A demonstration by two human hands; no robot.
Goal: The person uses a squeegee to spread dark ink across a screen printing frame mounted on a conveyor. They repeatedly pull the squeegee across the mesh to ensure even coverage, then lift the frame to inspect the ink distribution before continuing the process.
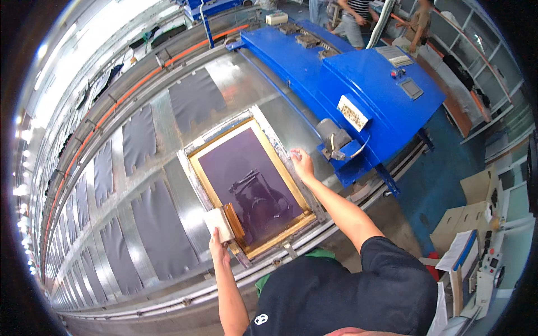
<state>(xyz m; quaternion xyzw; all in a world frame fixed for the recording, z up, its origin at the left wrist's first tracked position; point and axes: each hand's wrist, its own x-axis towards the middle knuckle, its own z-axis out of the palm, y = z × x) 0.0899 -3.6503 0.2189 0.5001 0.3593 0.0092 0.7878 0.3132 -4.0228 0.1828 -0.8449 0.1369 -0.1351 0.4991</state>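
Observation:
A screen-printing frame (200, 182) with a pale, worn rim and a yellow-brown inner border lies tilted on the long metal table in front of me. Its dark purple mesh (235, 154) carries a glossy patch of wet ink towards the near side. My left hand (217, 245) is closed on a cream rectangular block (218, 224) at the frame's left near corner. Against that block, inside the frame, stands a brown squeegee (234, 222). Beside the frame's right edge is my right hand (302, 164), its fingers curled together; what they hold, if anything, cannot be made out.
Dark grey fabric panels (162, 229) lie in rows along the metal table (182, 221). A large blue machine (358, 84) with a motor (330, 134) stands to the far right. Cardboard boxes (462, 218) are at the right. Two people (356, 19) are in the background.

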